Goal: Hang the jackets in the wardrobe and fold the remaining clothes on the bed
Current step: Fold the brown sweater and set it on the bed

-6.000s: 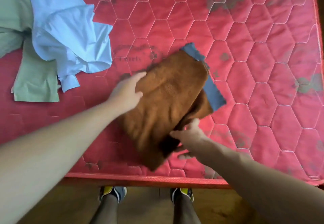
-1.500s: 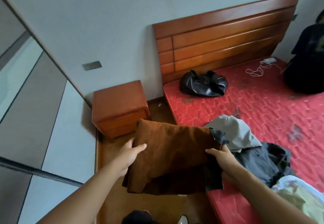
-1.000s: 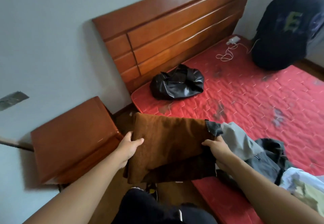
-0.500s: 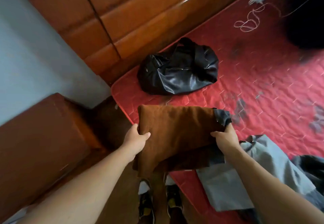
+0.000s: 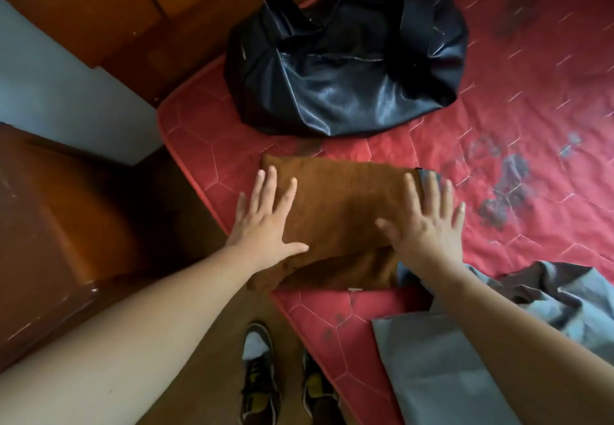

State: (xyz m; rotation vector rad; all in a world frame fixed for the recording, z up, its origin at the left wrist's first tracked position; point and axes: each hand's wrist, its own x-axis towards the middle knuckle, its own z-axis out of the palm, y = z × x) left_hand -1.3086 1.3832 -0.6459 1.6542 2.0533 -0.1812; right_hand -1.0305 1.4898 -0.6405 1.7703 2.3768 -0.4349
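Note:
A folded brown garment (image 5: 342, 211) lies on the red quilted mattress (image 5: 498, 118) near its left corner, its lower edge hanging slightly over the side. My left hand (image 5: 265, 221) lies flat on the garment's left end with fingers spread. My right hand (image 5: 428, 221) lies flat on its right end, over a dark grey-blue trim. Both hands press down and hold nothing. A crumpled black leather jacket (image 5: 345, 55) sits just beyond the brown garment. A grey garment (image 5: 465, 351) lies unfolded at the lower right, partly under my right forearm.
A wooden nightstand (image 5: 63, 231) stands to the left of the bed, with the wooden headboard (image 5: 109, 2) beyond it. My feet in dark shoes (image 5: 282, 384) stand on the wooden floor beside the mattress edge.
I carried the folded brown garment from the far part of the bed toward the headboard and set it down on the mattress. Both hands let go of its edges and now lie flat on top.

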